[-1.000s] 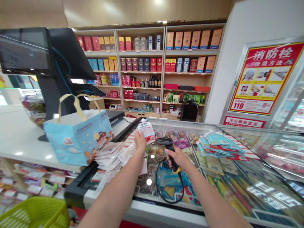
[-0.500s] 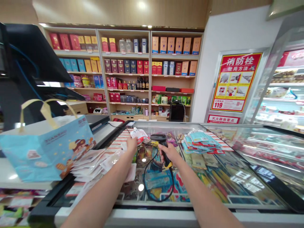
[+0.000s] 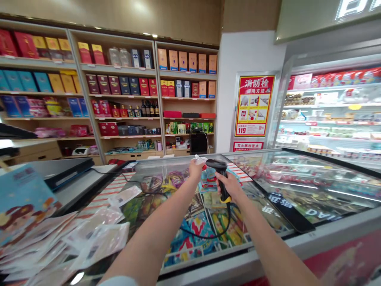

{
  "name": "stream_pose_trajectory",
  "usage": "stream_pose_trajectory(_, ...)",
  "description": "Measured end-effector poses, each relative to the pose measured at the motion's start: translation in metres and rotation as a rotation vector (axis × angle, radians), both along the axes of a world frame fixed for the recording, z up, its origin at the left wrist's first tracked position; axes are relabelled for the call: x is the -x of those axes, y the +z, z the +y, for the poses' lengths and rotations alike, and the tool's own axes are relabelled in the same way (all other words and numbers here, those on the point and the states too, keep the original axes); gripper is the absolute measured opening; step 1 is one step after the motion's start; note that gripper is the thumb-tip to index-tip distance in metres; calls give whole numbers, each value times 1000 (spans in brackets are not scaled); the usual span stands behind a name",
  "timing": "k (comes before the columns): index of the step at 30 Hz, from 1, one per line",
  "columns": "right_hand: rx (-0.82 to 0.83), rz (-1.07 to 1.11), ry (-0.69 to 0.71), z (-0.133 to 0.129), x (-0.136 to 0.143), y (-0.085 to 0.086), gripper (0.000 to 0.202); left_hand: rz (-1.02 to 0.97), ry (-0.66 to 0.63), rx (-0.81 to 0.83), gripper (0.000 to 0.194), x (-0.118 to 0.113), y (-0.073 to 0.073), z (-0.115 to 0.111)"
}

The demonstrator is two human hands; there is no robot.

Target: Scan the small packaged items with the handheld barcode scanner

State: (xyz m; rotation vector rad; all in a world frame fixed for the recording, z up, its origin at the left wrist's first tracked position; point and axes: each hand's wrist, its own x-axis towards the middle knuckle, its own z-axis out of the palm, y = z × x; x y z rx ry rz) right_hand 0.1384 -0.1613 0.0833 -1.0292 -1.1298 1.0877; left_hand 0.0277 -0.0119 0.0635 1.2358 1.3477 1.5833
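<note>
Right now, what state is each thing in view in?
Left hand: closed on the pouch
Pouch: held near the scanner's head, seen small
Right hand: gripping the scanner
Scanner: held upright by its handle
Cord: hanging in a loop
White packets: loosely heaped
Blue pouches: piled, partly hidden
Bag: standing, partly out of view
Freezer: glass covering its goods
Fridge: lit, stocked

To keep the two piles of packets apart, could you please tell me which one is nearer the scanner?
The blue pile, partly hidden behind the scanner; the white pile lies well to the left, beside the bag.
</note>
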Motion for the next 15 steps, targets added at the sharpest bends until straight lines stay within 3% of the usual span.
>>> stream_pose_trajectory(3, 9, 4, -60, -4, -23, 3, 37, 156, -13, 0, 51, -41, 9, -4)
stream_pose_trajectory(6, 1, 7, -97, -8, -40, 2, 37, 455, -52, 23, 45, -61, 12, -14)
stream_pose_trajectory(10, -27, 12, -116, -9, -55, -4, 37, 801, -36, 53, 34, -65, 8, -25)
stream_pose_trajectory(15, -28, 72, -126, -8, -55, -10, 39, 944, -122, 139, 40, -63, 7, -30)
